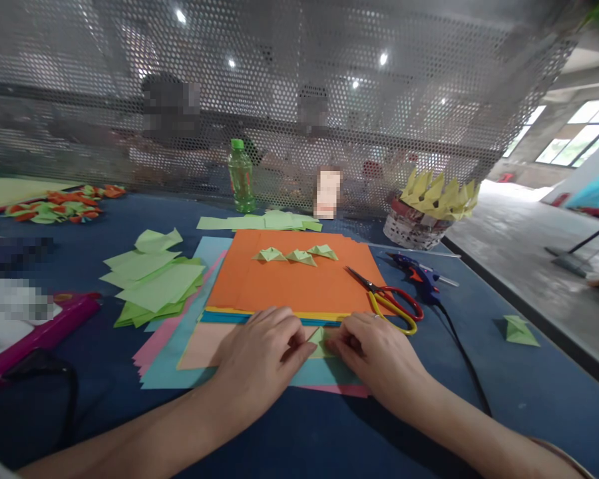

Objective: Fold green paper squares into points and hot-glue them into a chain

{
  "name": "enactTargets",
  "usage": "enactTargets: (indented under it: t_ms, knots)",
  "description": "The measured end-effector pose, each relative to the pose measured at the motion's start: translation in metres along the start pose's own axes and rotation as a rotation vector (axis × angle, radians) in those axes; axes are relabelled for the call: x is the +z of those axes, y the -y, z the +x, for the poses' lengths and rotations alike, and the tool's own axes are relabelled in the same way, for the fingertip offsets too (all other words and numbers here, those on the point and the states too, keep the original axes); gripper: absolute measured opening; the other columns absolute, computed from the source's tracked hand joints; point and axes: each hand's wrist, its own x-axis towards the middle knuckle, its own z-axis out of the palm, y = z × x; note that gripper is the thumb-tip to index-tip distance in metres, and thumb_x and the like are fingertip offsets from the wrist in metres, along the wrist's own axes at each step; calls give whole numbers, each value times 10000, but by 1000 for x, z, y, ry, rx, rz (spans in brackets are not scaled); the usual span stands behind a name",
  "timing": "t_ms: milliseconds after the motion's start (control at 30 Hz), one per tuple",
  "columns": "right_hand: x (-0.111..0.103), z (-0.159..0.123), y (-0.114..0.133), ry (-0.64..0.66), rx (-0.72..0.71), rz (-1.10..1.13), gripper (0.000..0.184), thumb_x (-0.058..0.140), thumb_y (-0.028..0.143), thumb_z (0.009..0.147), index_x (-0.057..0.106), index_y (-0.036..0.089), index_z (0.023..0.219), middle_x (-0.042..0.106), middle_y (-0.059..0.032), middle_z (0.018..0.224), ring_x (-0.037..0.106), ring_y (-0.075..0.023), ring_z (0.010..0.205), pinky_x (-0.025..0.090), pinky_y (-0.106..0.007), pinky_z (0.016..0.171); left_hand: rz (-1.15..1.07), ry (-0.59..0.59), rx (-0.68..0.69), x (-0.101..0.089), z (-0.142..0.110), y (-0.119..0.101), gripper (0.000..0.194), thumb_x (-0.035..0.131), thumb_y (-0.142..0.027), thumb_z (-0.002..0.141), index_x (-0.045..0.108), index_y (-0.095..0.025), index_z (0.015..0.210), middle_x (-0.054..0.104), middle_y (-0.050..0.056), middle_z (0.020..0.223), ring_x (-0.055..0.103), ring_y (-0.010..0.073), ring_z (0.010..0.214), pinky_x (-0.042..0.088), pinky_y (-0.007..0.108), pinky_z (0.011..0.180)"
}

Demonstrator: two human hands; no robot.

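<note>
A small folded piece of green paper [320, 341] lies between my hands on a stack of coloured sheets. My left hand [269, 342] pinches its left side, with thumb and fingers closed. On the other side, my right hand [367, 342] is closed on the same piece, its fingers curled; part of the paper is hidden under the fingertips. Just beyond, an orange sheet [289, 286] tops the stack and carries several folded green paper pieces [301, 257]. Near my right hand rest scissors [389, 298] with red and yellow handles, blades pointing to the back left.
Loose green paper squares [154, 283] are heaped at left. Right of the stack lies a blue glue gun [422, 276] with a cord. A green bottle [241, 176], a yellow-spiked paper basket [424, 213] and a mesh partition [279, 80] stand at the back. Another folded green piece [520, 331] lies far right.
</note>
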Motion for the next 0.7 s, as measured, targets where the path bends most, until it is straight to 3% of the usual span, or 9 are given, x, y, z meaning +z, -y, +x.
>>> enactTargets:
  t_ms: [700]
  knots:
    - [3, 3, -4, -38, -7, -34, 245, 718, 252, 866, 565, 201, 681, 611, 11, 687, 547, -159, 646, 304, -260, 587, -55, 41, -40, -3, -1, 3, 243, 571, -336, 956, 544, -219, 744, 567, 3, 786, 529, 214, 801, 343, 333, 688]
